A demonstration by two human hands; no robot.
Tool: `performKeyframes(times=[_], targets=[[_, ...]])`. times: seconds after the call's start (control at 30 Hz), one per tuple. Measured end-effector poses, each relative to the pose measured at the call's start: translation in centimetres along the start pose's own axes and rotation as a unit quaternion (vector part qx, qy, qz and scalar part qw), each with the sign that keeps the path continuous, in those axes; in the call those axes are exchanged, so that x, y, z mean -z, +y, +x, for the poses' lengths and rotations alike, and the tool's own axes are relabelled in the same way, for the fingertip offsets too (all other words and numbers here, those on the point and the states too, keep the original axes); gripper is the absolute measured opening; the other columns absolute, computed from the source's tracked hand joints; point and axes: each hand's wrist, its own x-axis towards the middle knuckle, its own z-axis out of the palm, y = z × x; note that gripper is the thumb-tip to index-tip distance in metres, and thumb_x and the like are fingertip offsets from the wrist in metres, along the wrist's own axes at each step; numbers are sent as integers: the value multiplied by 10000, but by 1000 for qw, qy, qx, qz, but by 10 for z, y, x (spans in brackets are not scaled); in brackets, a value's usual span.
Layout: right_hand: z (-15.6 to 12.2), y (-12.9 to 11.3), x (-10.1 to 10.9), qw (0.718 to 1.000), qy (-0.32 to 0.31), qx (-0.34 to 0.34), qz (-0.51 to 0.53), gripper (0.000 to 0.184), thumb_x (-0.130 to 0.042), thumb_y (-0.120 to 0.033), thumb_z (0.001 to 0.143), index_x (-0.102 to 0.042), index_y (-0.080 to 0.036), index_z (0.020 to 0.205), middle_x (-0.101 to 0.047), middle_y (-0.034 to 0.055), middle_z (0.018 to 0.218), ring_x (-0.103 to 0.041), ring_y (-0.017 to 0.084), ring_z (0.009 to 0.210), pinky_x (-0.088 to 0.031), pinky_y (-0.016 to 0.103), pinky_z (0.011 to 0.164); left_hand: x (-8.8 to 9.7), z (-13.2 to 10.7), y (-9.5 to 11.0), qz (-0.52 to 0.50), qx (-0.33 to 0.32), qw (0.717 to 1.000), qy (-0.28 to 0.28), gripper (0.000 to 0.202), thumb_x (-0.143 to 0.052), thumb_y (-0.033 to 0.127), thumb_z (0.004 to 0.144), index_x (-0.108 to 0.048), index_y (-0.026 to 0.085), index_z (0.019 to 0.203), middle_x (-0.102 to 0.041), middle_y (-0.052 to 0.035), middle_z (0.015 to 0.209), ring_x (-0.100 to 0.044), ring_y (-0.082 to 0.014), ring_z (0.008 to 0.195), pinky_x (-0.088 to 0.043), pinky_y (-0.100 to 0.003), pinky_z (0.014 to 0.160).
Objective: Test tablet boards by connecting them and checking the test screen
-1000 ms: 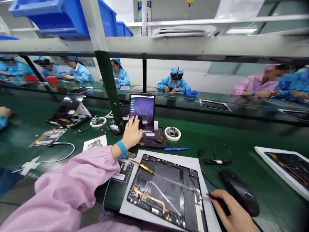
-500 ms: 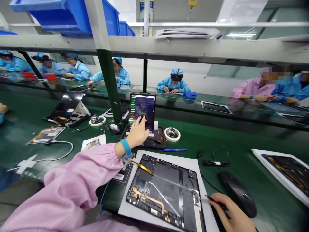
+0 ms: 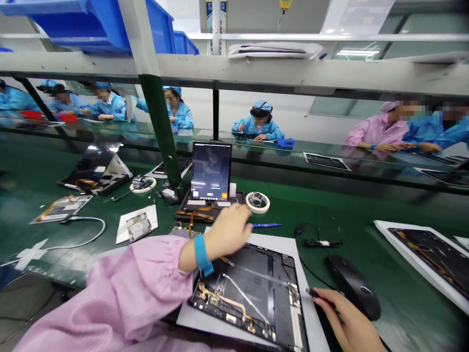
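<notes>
My left hand [image 3: 229, 230], with a blue band at the wrist, hangs over the top left of an opened black tablet housing [image 3: 252, 276]. Its fingers are loosely bent and apart, with nothing visible in them. The housing lies on a white sheet [image 3: 205, 320], its flat cables and small boards exposed. Behind that hand an upright tablet screen [image 3: 211, 171] is lit, showing a dark home screen with icons. At the housing's right side my right hand [image 3: 350, 318] is closed round a slim black tool [image 3: 313, 293], most of it hidden by the fingers.
A black mouse [image 3: 353, 286] lies right of the housing, near a bundled cable [image 3: 324, 243]. A blue pen [image 3: 266, 225] and tape roll [image 3: 257, 202] lie beyond. Another housing [image 3: 432, 261] is at far right. Left are a circuit board [image 3: 139, 226] and white cable [image 3: 100, 222]. Co-workers sit opposite.
My left hand has left the screen and come back toward me and right, over the housing. The screen went from a list with green and red marks to a home screen. My right hand stays beside the housing.
</notes>
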Motion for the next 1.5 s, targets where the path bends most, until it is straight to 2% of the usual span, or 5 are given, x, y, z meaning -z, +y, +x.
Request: performKeyframes(times=[0.13,0.33,0.93,1.33,1.5], targets=[[3,-2,0,1000,-8,-8,21,249,-481,-388,927,-650,-213,982,-723,28,933,-701,175,825,-592,272,734,-32,-8,48,-10,-43,996,-80,149,-552,267,893,-642,152,861,-642,-91,884,-561,-269,880,-474,-389,767],[13,-20,14,998,-35,-35,49,205,-484,-308,933,-654,-201,977,-714,53,922,-685,183,837,-575,310,749,-70,-3,43,14,-79,993,-90,200,-592,338,898,-616,141,873,-630,-107,893,-552,-280,871,-440,-394,737],[24,-33,18,993,-117,19,-12,164,-512,-198,931,-675,-178,928,-662,23,821,-537,126,748,-338,325,759,-80,-3,27,9,-108,991,-82,207,-515,297,934,-605,161,806,-611,-93,845,-525,-281,838,-414,-385,726],[20,-35,16,995,-68,-3,73,114,-542,-194,910,-639,-158,958,-664,43,855,-561,155,808,-406,332,758,-83,-1,28,-41,-94,993,-58,171,-492,245,947,-573,157,825,-610,-77,837,-530,-265,826,-422,-375,749],[23,-44,19,991,-111,-29,66,152,-491,-176,921,-594,-128,1022,-650,86,969,-574,183,911,-466,328,800,-72,0,33,-68,-31,991,-114,147,-486,243,956,-566,158,866,-641,-63,815,-590,-255,768,-429,-360,690]])
